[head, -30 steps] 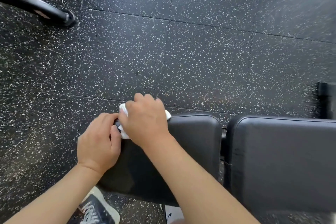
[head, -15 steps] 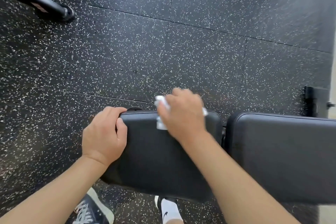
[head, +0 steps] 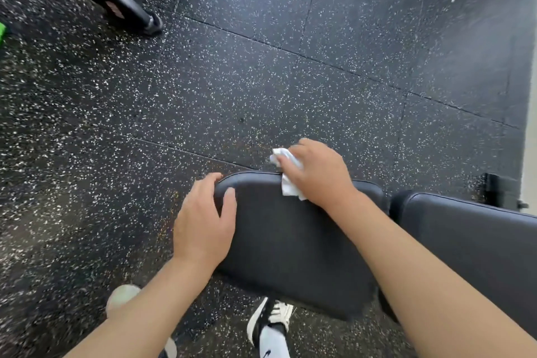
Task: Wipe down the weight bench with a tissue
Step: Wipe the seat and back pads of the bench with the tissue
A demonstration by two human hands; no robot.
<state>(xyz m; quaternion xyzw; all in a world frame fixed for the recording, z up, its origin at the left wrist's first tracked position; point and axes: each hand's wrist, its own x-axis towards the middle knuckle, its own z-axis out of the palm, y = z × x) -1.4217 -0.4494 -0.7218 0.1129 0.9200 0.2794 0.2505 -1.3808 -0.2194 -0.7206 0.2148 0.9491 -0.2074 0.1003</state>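
1. Wiping step: right hand (head: 318, 173) clutches the crumpled tissue (head: 287, 174) against the seat pad's (head: 293, 241) far edge.
2. Left hand (head: 203, 221), fingers relaxed, steadies the pad's corner, leftward of the grip.
3. Next probably calls for pressed strokes toward the back pad (head: 470, 244), rightward.

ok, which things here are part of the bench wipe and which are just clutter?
Part of the job:
- tissue
- seat pad
- back pad
- right hand, holding the tissue
- left hand, on the pad's corner

Just lying about:
- black equipment leg
- green object at the left edge
- speckled floor
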